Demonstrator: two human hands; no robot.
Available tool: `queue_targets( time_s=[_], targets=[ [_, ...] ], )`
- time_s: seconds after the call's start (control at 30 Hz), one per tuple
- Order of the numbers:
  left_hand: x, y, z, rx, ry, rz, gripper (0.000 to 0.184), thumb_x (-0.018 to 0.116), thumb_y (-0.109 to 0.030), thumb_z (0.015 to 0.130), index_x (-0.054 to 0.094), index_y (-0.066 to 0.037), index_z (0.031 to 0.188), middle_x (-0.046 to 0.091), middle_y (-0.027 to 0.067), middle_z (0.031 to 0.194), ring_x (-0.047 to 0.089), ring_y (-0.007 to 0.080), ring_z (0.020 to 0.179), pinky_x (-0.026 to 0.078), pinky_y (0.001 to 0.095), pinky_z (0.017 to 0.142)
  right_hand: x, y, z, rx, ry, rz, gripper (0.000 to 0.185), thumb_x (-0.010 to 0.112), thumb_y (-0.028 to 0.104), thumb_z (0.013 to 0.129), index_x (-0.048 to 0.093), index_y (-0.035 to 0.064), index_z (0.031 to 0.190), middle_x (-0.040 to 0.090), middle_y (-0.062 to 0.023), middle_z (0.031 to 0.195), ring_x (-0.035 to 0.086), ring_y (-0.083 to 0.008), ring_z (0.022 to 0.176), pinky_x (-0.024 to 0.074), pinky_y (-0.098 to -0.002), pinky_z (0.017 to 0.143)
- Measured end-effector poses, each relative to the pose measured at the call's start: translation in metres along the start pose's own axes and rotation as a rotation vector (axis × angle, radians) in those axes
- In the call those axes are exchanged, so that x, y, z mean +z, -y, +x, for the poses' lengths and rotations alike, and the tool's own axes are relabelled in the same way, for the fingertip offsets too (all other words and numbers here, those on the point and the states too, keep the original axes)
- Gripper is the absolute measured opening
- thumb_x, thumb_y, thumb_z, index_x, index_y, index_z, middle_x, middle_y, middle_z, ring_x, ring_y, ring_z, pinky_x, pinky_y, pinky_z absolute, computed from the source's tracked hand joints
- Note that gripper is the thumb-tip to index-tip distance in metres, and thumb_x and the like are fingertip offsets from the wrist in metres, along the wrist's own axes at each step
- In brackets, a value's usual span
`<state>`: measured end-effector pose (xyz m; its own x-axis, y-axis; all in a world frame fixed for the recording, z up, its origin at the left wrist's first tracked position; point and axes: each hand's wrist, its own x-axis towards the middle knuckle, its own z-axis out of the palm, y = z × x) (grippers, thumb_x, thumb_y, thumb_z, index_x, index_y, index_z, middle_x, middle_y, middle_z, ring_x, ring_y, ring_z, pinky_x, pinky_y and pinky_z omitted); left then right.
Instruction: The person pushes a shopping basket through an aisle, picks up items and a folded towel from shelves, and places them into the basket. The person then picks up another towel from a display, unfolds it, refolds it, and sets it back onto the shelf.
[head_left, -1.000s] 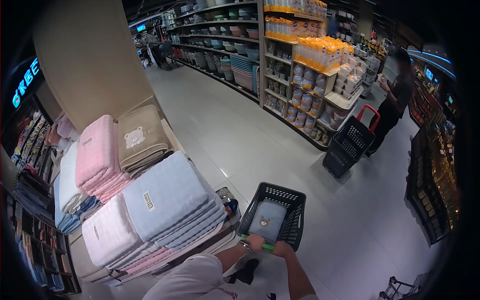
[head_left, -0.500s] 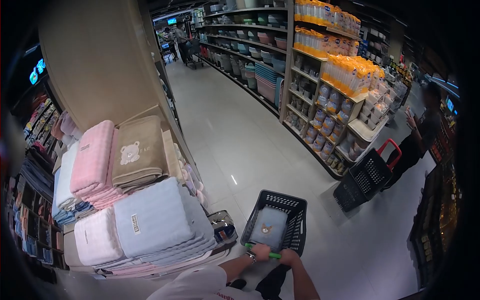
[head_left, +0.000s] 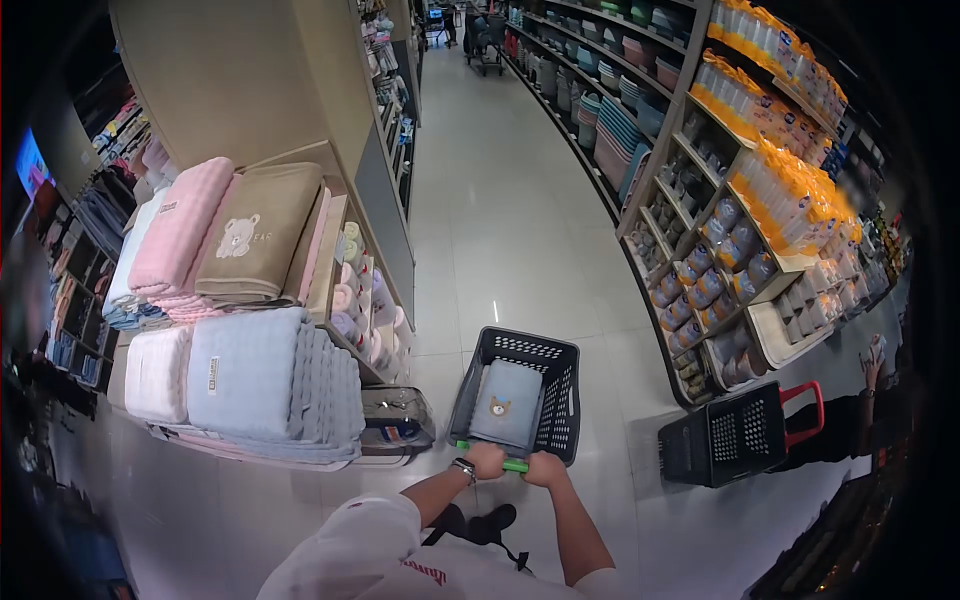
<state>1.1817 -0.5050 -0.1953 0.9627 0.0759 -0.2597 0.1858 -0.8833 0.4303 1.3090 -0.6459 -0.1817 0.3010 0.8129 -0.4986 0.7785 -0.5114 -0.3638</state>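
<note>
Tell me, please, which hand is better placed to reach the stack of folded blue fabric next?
Probably the left hand: it grips the green handle on the side nearer the stack of folded blue fabric. The right hand holds the same handle farther from it.

A wide fisheye view of a shop interior, ringed by black that swallows the corners; upright shelves [head_left: 640,190] near the rim bow and lean. Even, cool-white light falls from above, leaving the pale floor tiles [head_left: 480,215] glossy, with one thin white streak of glare [head_left: 496,311] mid-aisle. Stacked light-blue towels [head_left: 250,370] look bright and softly shaded. The black shopping basket [head_left: 558,400] is fairly crisp; a faint shadow lies beside the red-handled basket [head_left: 720,435]. At far left, a blue panel [head_left: 33,165] glows amid blurred darkness; the lower right is dim, flecked with amber glints.
</note>
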Motion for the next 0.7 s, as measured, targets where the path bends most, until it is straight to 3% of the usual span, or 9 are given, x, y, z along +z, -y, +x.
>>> queue_targets(
  time_s=[0.37, 0.5, 0.7],
  targets=[
    [-0.046, 0.011, 0.099, -0.272, -0.089, -0.117, 0.019, 0.056, -0.023, 0.068, 0.067, -0.008, 0.070, 0.063, 0.0170, 0.070, 0.063, 0.0326, 0.066, 0.051, 0.0423, 0.063, -0.092, -0.059, 0.097, -0.141, 0.051, -0.157, 0.023, 0.058, 0.031, 0.064, 0.069, 0.0121, 0.072, 0.064, -0.0148, 0.072, 0.063, -0.0321, 0.071, 0.0519, -0.0413, 0.067],
    [-0.058, 0.023, 0.128, -0.292, -0.143, -0.156, 0.018, 0.057, -0.025, 0.069, 0.067, -0.012, 0.068, 0.062, 0.0152, 0.064, 0.063, 0.0325, 0.060, 0.050, 0.0434, 0.057, -0.122, -0.074, 0.135, -0.172, 0.102, -0.198, 0.022, 0.058, 0.030, 0.064, 0.069, 0.0136, 0.072, 0.065, -0.0132, 0.073, 0.063, -0.0309, 0.071, 0.0510, -0.0412, 0.068],
    [-0.064, 0.054, 0.173, -0.319, -0.186, -0.171, 0.019, 0.056, -0.024, 0.069, 0.066, -0.009, 0.067, 0.061, 0.0165, 0.062, 0.062, 0.0327, 0.058, 0.051, 0.0432, 0.056, -0.159, -0.085, 0.188, -0.225, 0.167, -0.243, 0.020, 0.058, 0.030, 0.063, 0.068, 0.0146, 0.071, 0.065, -0.0122, 0.075, 0.062, -0.0307, 0.071, 0.0507, -0.0411, 0.067]
  ],
)
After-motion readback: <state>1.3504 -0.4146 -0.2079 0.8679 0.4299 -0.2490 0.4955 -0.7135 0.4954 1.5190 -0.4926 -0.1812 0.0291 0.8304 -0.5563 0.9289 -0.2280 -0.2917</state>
